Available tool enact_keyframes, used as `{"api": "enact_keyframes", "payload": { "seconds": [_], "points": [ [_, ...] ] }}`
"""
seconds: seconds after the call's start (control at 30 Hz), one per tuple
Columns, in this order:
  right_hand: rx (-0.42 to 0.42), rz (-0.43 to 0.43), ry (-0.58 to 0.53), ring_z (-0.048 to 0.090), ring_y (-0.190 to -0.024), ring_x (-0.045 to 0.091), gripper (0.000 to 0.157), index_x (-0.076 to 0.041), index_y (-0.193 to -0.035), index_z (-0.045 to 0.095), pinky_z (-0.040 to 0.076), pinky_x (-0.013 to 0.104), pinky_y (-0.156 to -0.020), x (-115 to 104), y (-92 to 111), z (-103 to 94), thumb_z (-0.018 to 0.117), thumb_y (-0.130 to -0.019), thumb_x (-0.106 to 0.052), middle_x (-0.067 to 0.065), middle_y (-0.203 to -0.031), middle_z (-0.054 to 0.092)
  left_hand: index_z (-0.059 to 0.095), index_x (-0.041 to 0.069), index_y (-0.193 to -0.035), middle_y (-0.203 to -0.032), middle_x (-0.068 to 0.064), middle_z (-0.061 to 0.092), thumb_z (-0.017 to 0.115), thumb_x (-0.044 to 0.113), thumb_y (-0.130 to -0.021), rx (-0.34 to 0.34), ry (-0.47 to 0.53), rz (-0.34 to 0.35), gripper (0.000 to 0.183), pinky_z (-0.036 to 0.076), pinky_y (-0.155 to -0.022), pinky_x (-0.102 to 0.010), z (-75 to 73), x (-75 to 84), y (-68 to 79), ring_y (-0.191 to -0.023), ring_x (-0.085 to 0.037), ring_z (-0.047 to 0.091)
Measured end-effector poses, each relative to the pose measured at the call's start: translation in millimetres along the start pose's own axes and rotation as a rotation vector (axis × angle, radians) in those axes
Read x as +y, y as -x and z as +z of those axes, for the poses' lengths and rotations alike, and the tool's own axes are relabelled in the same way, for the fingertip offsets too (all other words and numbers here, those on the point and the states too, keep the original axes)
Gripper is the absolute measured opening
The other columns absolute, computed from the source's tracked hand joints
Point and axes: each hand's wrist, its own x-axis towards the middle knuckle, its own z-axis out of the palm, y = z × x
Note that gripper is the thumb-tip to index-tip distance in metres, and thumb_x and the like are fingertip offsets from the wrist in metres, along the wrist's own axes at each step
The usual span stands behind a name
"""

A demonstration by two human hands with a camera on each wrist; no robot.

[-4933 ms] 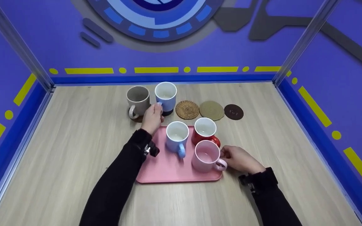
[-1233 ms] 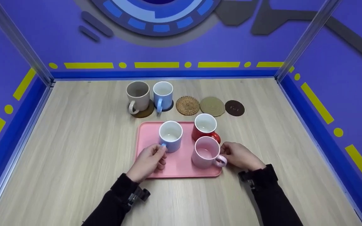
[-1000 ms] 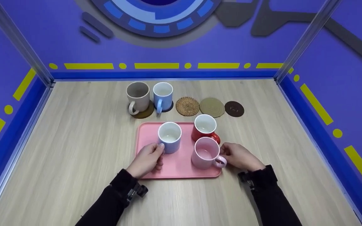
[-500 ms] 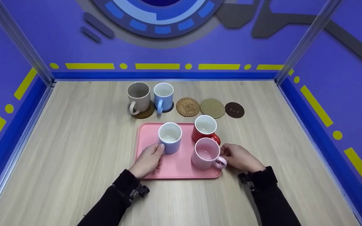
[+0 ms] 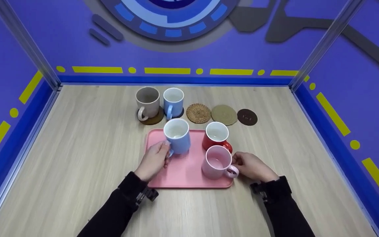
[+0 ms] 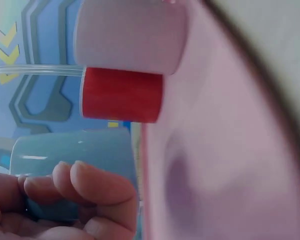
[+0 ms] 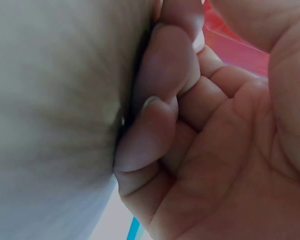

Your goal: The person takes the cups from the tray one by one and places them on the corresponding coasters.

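I'm watching the left hand (image 5: 154,160) gripping the nearer blue mug (image 5: 180,142) by its handle (image 5: 171,153), woven coaster (image 5: 198,113) lying beyond, slightly right.

Your left hand (image 6: 75,200) grips the blue mug (image 6: 75,145) with curled fingers. Past it you see the red mug (image 6: 122,95) beside the pink mug (image 6: 130,35), and the pink tray (image 6: 230,150) spreading at right.

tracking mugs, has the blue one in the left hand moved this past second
Yes: against the pink tray, the held blue mug has moved up and slightly left in the head view.
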Motion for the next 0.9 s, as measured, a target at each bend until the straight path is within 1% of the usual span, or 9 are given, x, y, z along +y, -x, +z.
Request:
{"api": "enact_keyframes", "payload": {
  "seconds": [0.1, 0.23, 0.47, 0.57, 0.6, 0.67, 0.8, 0.83, 0.9],
  "points": [
    [0.009, 0.010, 0.003, 0.054, -0.075, 0.011, 0.015, -0.012, -0.096, 0.067, 0.044, 0.024, -0.069, 2, 1, -1.0, 0.079, -0.093, -0.022, -0.004, -0.080, 0.064, 0.055, 0.004, -0.088, -0.073, -0.003, 0.052, 0.042, 0.029, -0.117, 0.016, -0.053, 0.066, 0.040, 0.046, -0.059, -0.026, 6.2, 12.7, -16.0, -0.063, -0.015, 0.051],
    [0.021, 0.014, 0.005, 0.053, -0.073, 0.010, 0.015, -0.012, -0.094, 0.067, 0.043, 0.023, -0.069, 4, 2, -0.7, 0.079, -0.093, -0.022, -0.005, -0.079, 0.062, 0.055, 0.005, -0.088, -0.071, 0.001, 0.050, 0.041, 0.031, -0.117, 0.025, -0.091, 0.126, 0.042, 0.045, -0.059, -0.026, 20.4, 27.3, -45.5, -0.061, -0.013, 0.050],
    [0.018, 0.004, 0.002, 0.054, -0.074, 0.010, 0.014, -0.012, -0.094, 0.068, 0.044, 0.023, -0.069, 2, 1, 1.1, 0.078, -0.093, -0.022, -0.005, -0.080, 0.063, 0.059, 0.000, -0.095, -0.071, 0.001, 0.050, 0.039, 0.034, -0.117, 0.066, -0.132, 0.111, 0.045, 0.047, -0.058, -0.026, 50.9, 39.1, -96.5, -0.058, -0.011, 0.051],
    [0.020, 0.005, 0.006, 0.054, -0.075, 0.011, 0.012, -0.013, -0.094, 0.068, 0.044, 0.024, -0.070, 1, 0, 0.2, 0.077, -0.093, -0.020, -0.005, -0.080, 0.063, 0.059, 0.000, -0.096, -0.072, -0.002, 0.053, 0.038, 0.034, -0.117, 0.079, -0.174, 0.105, 0.045, 0.051, -0.062, -0.031, 61.6, 37.4, -116.9, -0.058, -0.013, 0.055],
    [0.021, 0.004, 0.007, 0.054, -0.075, 0.011, 0.012, -0.013, -0.094, 0.068, 0.044, 0.024, -0.070, 1, 1, -0.2, 0.077, -0.093, -0.020, -0.004, -0.080, 0.062, 0.060, 0.004, -0.093, -0.072, -0.001, 0.054, 0.036, 0.040, -0.117, 0.083, -0.185, 0.136, 0.049, 0.051, -0.064, -0.031, 65.4, 26.7, -131.2, -0.058, -0.012, 0.055],
    [0.022, -0.002, 0.008, 0.054, -0.075, 0.011, 0.012, -0.013, -0.094, 0.068, 0.044, 0.024, -0.069, 0, 1, -0.5, 0.077, -0.092, -0.019, -0.004, -0.080, 0.063, 0.057, 0.007, -0.089, -0.074, -0.003, 0.056, 0.036, 0.037, -0.117, 0.092, -0.202, 0.148, 0.046, 0.053, -0.069, -0.035, 71.5, 23.8, -143.4, -0.060, -0.014, 0.058],
    [0.020, -0.004, 0.002, 0.054, -0.074, 0.011, 0.012, -0.013, -0.094, 0.067, 0.044, 0.024, -0.068, 1, 1, 0.6, 0.077, -0.092, -0.019, -0.004, -0.080, 0.063, 0.052, 0.014, -0.085, -0.072, -0.002, 0.053, 0.036, 0.034, -0.117, 0.113, -0.197, 0.136, 0.040, 0.051, -0.064, -0.031, 80.7, 18.7, -160.1, -0.057, -0.012, 0.055],
    [0.021, -0.005, 0.003, 0.055, -0.074, 0.011, 0.012, -0.013, -0.094, 0.067, 0.044, 0.024, -0.068, 1, 0, 0.8, 0.077, -0.092, -0.019, -0.004, -0.079, 0.063, 0.052, 0.012, -0.086, -0.072, -0.005, 0.054, 0.038, 0.029, -0.116, 0.117, -0.201, 0.107, 0.037, 0.052, -0.064, -0.033, 81.0, 26.6, -155.6, -0.057, -0.014, 0.055],
    [0.022, -0.006, 0.001, 0.055, -0.074, 0.010, 0.011, -0.013, -0.094, 0.068, 0.044, 0.024, -0.068, 1, 0, 1.1, 0.077, -0.093, -0.018, -0.004, -0.080, 0.063, 0.052, 0.014, -0.086, -0.071, -0.002, 0.053, 0.037, 0.035, -0.116, 0.133, -0.209, 0.141, 0.040, 0.049, -0.062, -0.031, 83.8, 5.4, -179.3, -0.056, -0.013, 0.054]
  ]
}}
